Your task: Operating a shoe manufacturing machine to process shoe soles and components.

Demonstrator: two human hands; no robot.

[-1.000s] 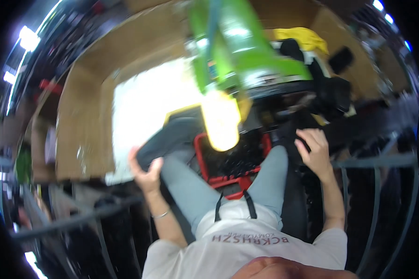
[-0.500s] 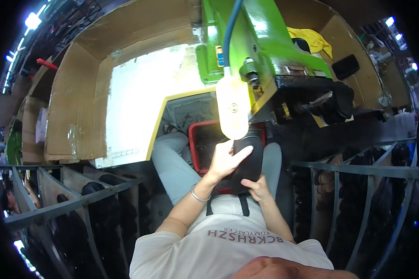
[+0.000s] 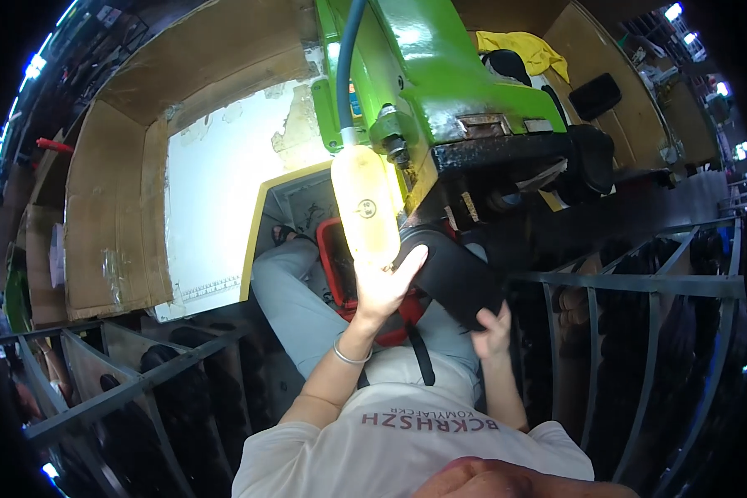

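A long black piece with a rounded outline (image 3: 456,278), shaped like a shoe or boot upper, lies slantwise in front of me with its far end at the green machine (image 3: 440,75). My left hand (image 3: 382,290) grips its far left side, thumb on top and the other fingers partly hidden behind the glowing lamp. At the near right end, my right hand (image 3: 494,332) holds the edge between thumb and fingers. The yellow-white lamp (image 3: 363,207) hangs on a blue hose just beyond my left hand. Where the piece meets the machine is hidden.
Below my hands a red bin (image 3: 330,266) stands between my legs. Cardboard walls (image 3: 112,199) surround the white worktop (image 3: 212,183). Metal racks (image 3: 141,383) with dark shoe-like items flank me on both sides. A yellow cloth (image 3: 531,50) lies behind the machine.
The black piece has swung from nearly upright in the view to a slant, its near end moving right with my right hand. My left hand stays by the lamp. The whole view has shifted slightly.
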